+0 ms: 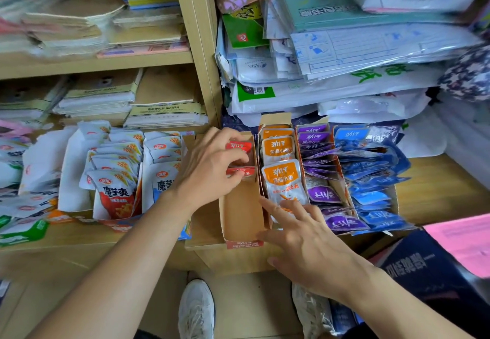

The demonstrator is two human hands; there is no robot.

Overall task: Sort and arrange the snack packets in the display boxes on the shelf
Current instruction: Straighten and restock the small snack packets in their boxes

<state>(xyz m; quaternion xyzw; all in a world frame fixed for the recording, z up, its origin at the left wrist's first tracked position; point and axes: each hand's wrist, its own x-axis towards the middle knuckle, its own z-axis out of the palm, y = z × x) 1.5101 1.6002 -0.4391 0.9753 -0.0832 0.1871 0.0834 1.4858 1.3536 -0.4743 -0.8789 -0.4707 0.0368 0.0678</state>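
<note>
The wooden shelf (pixel 437 179) runs across the middle of the frame, and four narrow display boxes (pixel 241 216) sit side by side on it at centre right. Our left hand (pixel 209 169) curls round a few red packets (pixel 240 146) at the back of the nearly empty leftmost box. Our right hand (pixel 305 235), fingers spread flat, rests on the front orange packet (pixel 281 177). We judge these sachets light, limp and slippery, best pinched by their sealed edges. They are small and glossy, with purple packets (pixel 324 195) and blue packets (pixel 371 169) to the right.

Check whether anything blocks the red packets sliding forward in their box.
Nothing visible. The left hand grips the red snack packets at the back of the brown cardboard display box; its front is bare. The right hand rests on neighbouring orange packets.
</note>
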